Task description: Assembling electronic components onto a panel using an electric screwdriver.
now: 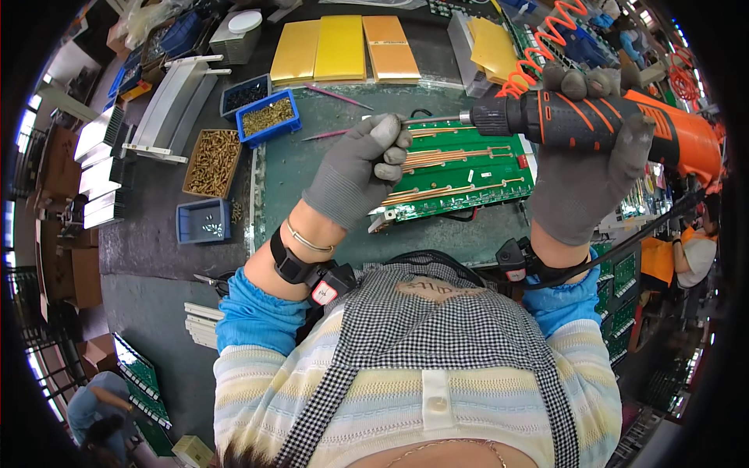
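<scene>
By the far right corner of the green circuit board (495, 169), the power screwdriver (562, 118) is gripped by the right hand (579, 186), its bit (437, 120) pointed left at the left hand's (351, 165) closed fingers.

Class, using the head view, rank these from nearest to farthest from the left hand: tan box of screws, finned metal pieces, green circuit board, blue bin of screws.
From the left hand:
1. Green circuit board: just right.
2. Blue bin of screws: left.
3. Tan box of screws: farther left.
4. Finned metal pieces: far left.
</scene>
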`<state>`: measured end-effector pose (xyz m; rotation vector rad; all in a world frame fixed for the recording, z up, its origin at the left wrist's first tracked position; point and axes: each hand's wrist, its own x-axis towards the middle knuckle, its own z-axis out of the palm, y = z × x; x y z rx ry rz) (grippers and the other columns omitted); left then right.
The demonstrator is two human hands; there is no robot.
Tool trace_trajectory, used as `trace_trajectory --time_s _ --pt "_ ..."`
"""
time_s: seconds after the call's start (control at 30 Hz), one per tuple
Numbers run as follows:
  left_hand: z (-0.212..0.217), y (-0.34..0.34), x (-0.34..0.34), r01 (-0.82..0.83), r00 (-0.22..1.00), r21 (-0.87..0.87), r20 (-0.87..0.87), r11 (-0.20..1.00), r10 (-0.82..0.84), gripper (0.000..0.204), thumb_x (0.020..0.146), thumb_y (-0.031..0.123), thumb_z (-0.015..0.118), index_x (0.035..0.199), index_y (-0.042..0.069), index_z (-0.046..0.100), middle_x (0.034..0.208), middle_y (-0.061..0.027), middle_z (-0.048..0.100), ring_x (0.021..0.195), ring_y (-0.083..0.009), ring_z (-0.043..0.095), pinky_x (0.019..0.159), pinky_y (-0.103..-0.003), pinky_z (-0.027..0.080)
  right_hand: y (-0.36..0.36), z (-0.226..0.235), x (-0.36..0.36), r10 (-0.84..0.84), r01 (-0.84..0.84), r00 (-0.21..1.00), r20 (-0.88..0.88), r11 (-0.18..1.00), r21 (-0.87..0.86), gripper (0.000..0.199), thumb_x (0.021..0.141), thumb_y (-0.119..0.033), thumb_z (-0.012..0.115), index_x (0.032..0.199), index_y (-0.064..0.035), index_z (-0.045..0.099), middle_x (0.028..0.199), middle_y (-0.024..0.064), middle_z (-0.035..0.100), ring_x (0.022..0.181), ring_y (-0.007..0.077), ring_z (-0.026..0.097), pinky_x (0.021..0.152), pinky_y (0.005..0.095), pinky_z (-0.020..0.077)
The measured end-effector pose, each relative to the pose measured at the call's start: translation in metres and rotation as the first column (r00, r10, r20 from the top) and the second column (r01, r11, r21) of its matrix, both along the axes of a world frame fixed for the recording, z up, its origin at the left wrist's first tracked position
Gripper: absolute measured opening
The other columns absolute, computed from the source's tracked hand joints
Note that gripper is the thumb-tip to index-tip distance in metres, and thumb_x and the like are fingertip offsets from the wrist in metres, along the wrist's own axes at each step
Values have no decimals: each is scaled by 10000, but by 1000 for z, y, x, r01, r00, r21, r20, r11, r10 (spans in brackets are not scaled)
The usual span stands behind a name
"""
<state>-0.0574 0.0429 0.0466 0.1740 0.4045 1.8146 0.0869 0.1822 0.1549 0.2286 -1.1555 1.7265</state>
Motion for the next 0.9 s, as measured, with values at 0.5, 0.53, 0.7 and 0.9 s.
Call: trace_trajectory --time_s 0.5,0.53,0.7,0.9 --pt "-20 -25 -33 -577 546 -334 -836 745 48 338 876 189 527 1163 13 543 805 46 503 609 -9 386 513 -156 299 20 -16 -6 -112 70 945 307 987 143 390 875 -275 567 1130 -11 434 954 102 555 891 228 561 900 456 416" --pt "-26 -24 -32 -575 550 -338 -834 745 46 338 876 189 527 1163 13 543 805 46 503 609 -9 386 513 -156 299 21 -18 -9 -127 75 938 321 982 171 373 885 -294 548 1092 3 459 956 100 545 905 223 554 932 461 395" --pt "-41 -23 -27 -399 673 -443 -736 803 -72 372 863 247 561 1149 9 561 953 -23 592 833 -80 513 729 -219 419 28 -24 -15 -152 72 921 358 971 226 394 904 -345 509 1021 31 501 958 94 523 929 215 536 992 472 359" --pt "-40 -18 -17 -420 648 -332 -762 845 22 360 878 242 545 1159 16 548 973 -36 591 828 -81 537 721 -221 439 43 -14 -26 54 -180 942 330 914 363 310 844 -234 618 1035 -7 529 963 96 572 863 216 594 824 429 497"
